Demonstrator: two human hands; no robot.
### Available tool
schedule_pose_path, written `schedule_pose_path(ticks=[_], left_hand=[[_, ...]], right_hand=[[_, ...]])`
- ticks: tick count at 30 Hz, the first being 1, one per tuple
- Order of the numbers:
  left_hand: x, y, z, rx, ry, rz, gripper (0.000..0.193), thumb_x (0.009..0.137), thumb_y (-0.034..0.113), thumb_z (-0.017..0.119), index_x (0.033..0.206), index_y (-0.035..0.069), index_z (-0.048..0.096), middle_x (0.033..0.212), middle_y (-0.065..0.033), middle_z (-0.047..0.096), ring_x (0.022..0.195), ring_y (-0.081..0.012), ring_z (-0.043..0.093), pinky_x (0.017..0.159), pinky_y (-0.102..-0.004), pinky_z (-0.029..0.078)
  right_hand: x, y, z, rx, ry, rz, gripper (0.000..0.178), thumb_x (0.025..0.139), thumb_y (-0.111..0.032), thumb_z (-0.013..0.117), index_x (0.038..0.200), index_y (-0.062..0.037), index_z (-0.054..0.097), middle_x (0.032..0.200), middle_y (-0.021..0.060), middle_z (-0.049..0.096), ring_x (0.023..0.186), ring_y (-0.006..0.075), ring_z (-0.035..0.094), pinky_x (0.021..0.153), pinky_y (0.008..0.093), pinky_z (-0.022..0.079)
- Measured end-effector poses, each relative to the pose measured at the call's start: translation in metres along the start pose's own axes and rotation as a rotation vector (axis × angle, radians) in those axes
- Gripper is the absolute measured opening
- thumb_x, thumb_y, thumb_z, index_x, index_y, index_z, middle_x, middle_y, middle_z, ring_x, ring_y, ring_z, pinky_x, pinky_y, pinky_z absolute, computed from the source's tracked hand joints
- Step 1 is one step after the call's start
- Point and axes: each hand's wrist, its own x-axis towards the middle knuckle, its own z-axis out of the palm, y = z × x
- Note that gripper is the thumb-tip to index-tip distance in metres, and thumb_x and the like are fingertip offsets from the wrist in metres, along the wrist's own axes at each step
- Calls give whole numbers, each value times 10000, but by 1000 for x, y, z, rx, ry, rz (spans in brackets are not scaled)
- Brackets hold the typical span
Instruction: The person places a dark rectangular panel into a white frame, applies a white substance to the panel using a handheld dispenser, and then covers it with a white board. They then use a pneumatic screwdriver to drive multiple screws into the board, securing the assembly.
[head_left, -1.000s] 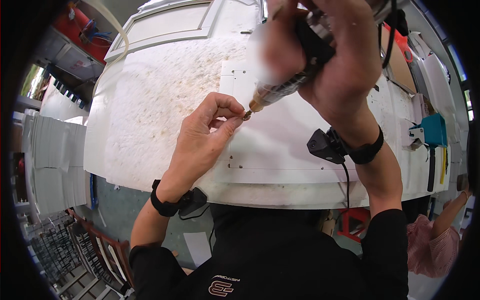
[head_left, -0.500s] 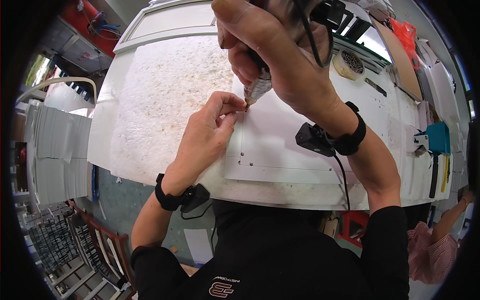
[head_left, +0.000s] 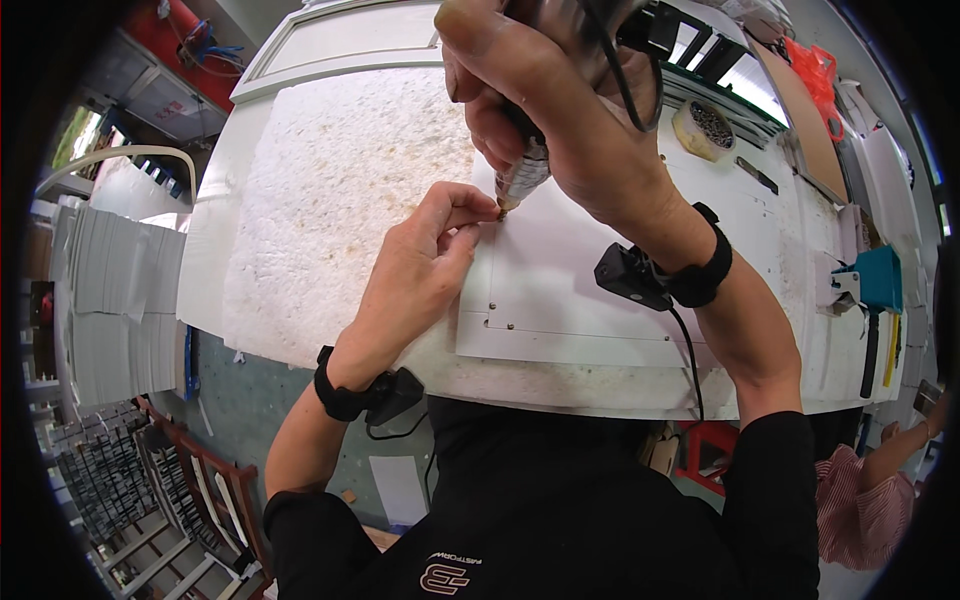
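Observation:
My right hand (head_left: 560, 110) is closed around an electric screwdriver (head_left: 523, 175), whose body is mostly hidden by the fingers. Its silver, wrapped-looking nose points down at a flat white panel (head_left: 590, 270) near that panel's left edge. Beside the driver's tip, my left hand (head_left: 420, 255) has thumb and fingers pinched together. Whatever they hold is too small and covered to make out. Small screw heads (head_left: 510, 326) show along a line at the panel's near left corner. Under the panel lies a rough white foam sheet (head_left: 330, 200).
A round tub of screws (head_left: 704, 130) stands at the far right, with a dark flat tool (head_left: 757, 175) near it. Farther right are a teal tool (head_left: 878, 278) and a black handle (head_left: 870, 355). A white frame (head_left: 345, 50) lies at the back. Another person's arm (head_left: 895, 450) shows lower right.
The panel and foam appear shifted slightly right in the picture. Both hands keep their places around the driver's tip. At the lower right, the other person's hand has come up holding a dark object.

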Motion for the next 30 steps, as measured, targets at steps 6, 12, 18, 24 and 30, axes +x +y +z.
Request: schedule_pose_path(ticks=[6, 12, 18, 24, 30], left_hand=[[-2, -1, 1, 58, 43, 38, 246, 1000, -13, 501, 1241, 25, 533, 1141, -137, 706, 1078, -248, 689, 941, -346, 507], [-1, -5, 2, 82, 68, 79, 268, 999, -13, 471, 1262, 27, 501, 1132, -160, 695, 1047, -301, 685, 945, -389, 509], [4, 14, -1, 338, -13, 54, 241, 997, 0, 467, 1236, 10, 498, 1101, -175, 704, 1000, -310, 690, 917, -395, 516], [39, 58, 20, 501, -121, 148, 157, 999, 84, 618, 1130, -3, 628, 999, -113, 733, 867, -223, 711, 765, -330, 556], [142, 100, 110, 669, -194, 572, 136, 957, 144, 655, 1011, 22, 682, 901, -152, 722, 811, -323, 699, 746, -396, 549]], right_hand=[[0, 14, -1, -84, -35, -58, 279, 1018, -181, 665, 768, -73, 603, 624, -39, 526, 488, 34, 463, 422, 235, 356], [-8, 1, 4, -86, -24, 187, 302, 940, -322, 751, 773, -92, 649, 615, -39, 602, 587, 52, 572, 547, 262, 458], [-11, 1, 9, -207, 9, -46, 344, 937, -379, 746, 775, -93, 644, 608, -42, 549, 563, 78, 528, 561, 281, 419], [-19, -64, -60, -233, 199, -124, 319, 991, -346, 700, 841, -68, 653, 558, -21, 575, 497, 73, 545, 514, 252, 460], [-51, -108, -155, -358, 547, -167, 299, 1020, -328, 654, 899, -58, 616, 709, 27, 581, 507, 72, 503, 474, 254, 417]])
